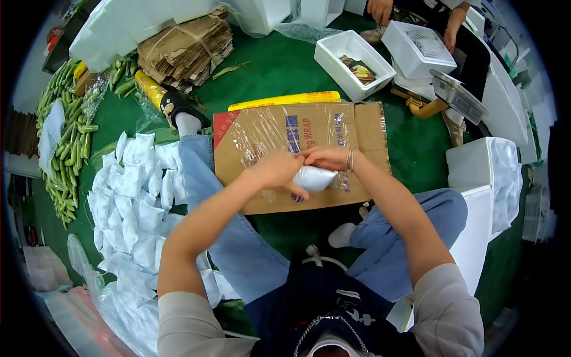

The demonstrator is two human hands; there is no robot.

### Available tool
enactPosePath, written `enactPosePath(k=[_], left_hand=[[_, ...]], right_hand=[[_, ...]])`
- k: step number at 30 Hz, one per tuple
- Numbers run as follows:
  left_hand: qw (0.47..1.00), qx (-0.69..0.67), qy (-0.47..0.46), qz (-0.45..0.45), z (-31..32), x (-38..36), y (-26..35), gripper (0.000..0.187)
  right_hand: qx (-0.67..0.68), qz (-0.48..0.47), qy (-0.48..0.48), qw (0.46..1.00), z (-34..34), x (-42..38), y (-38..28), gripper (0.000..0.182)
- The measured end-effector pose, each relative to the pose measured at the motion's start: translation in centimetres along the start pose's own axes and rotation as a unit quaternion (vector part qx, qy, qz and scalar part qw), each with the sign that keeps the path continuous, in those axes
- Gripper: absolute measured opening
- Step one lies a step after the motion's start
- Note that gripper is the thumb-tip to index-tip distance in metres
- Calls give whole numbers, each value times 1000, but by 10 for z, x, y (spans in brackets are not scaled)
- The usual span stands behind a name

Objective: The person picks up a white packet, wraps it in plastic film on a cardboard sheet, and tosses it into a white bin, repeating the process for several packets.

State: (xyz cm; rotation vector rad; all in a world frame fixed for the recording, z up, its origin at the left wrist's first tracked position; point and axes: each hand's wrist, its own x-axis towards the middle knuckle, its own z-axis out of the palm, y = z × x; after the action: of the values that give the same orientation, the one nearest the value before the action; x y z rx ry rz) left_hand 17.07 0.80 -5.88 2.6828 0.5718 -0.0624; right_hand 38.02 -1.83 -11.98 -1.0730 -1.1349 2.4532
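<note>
A plump white pillow-shaped packet (315, 178) is between my hands, above a flat cardboard box (238, 199) with cling-wrap print. My left hand (278, 169) grips the left end of the packet, its thumb stretched along the near side. Over the top edge lies my right hand (328, 157), fingers bent toward the left hand and touching the packet. Some of the fingertips are hidden behind the packet and the other hand. Clear film covers part of the box top.
Many similar packets (128, 202) lie heaped by my left leg. Beyond are green vegetables (74, 143), stacked flat cardboard (187, 50), a yellow roll (285, 100) and an open foam box (351, 83). At upper right, another person's hands are near a foam box (410, 56) and a scale (458, 95).
</note>
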Motion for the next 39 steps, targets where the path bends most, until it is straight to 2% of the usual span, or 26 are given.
enactPosePath(k=[2, 4, 7, 8, 10, 11, 12, 15, 17, 18, 19, 20, 21, 22, 24, 25, 26, 28, 29, 30, 31, 32, 33, 34, 36, 39], left_hand=[[985, -130, -113, 5, -3, 16, -18, 69], [944, -252, -210, 18, -8, 17, -19, 58], [906, -351, -237, -15, 14, -5, -17, 51], [846, -451, -269, -86, 28, -14, -15, 49], [721, -595, -296, -196, 36, -36, 9, 46], [685, -626, -303, -218, 52, -47, 23, 47], [650, -658, -314, -214, 53, -59, 49, 47], [614, -646, -452, -50, 135, -86, 94, 44], [639, -687, -346, -12, 120, -122, 150, 43], [602, -672, -431, 29, 145, -129, 159, 42], [572, -731, -344, -141, 156, -163, 187, 38], [454, -792, -256, -318, 141, -182, 221, 43], [444, -802, -204, -343, 145, -192, 232, 45], [433, -807, -152, -371, 143, -203, 236, 47], [384, -846, 16, -371, 67, -200, 256, 53], [283, -901, 31, -328, 127, -205, 236, 56], [240, -931, 29, -272, 132, -194, 219, 61], [241, -948, 27, -206, 102, -168, 203, 53], [240, -955, 26, -172, 87, -155, 195, 50], [264, -935, 75, -226, 61, -136, 198, 53], [358, -887, 205, -208, 48, -128, 205, 49], [445, -806, 331, -207, 34, -120, 212, 47], [655, -595, 425, -192, 27, -120, 217, 42], [795, -330, 479, -172, 25, -123, 226, 37], [698, -400, 523, -281, 37, -111, 209, 31], [643, -468, 520, -311, 46, -95, 183, 38]], right_hand=[[67, 42, 67, 995, -2, 0, -1, 41], [65, 31, 116, 991, 7, 0, 1, 45], [51, -46, 41, 997, 17, -5, 10, 52], [52, -49, 41, 997, 12, 4, 24, 52], [-114, -169, 85, 975, 2, 26, 56, 49], [-52, -160, 105, 980, 17, 18, 56, 43], [-38, -81, 164, 982, 43, -1, 38, 41], [-122, -78, 171, 975, 54, -2, 42, 38], [-228, -182, 176, 940, 50, 12, 65, 36], [-232, -184, 178, 938, 60, 7, 70, 36], [-424, -238, 266, 832, 75, 1, 78, 36], [-593, -276, 337, 677, 88, -9, 86, 37], [-637, -238, 357, 641, 102, -22, 86, 41], [-634, -241, 360, 641, 119, -41, 69, 41], [-349, -194, 254, 881, 168, -87, 34, 45], [-351, -187, 245, 884, 188, -101, 28, 45], [-317, -231, 205, 897, 207, -115, 24, 42], [-237, -313, 127, 911, 234, -134, 26, 39], [-173, -327, 234, 899, 230, -127, 42, 36], [-106, -337, 341, 871, 222, -117, 57, 34], [56, -322, 384, 863, 218, -114, 53, 33], [52, -323, 385, 863, 208, -106, 61, 33], [-1, -327, 509, 797, 193, -89, 67, 32], [-52, -314, 619, 718, 186, -80, 72, 31], [-19, -306, 630, 714, 246, -100, 31, 30], [-316, -377, 640, 590, 280, -120, 19, 46]])
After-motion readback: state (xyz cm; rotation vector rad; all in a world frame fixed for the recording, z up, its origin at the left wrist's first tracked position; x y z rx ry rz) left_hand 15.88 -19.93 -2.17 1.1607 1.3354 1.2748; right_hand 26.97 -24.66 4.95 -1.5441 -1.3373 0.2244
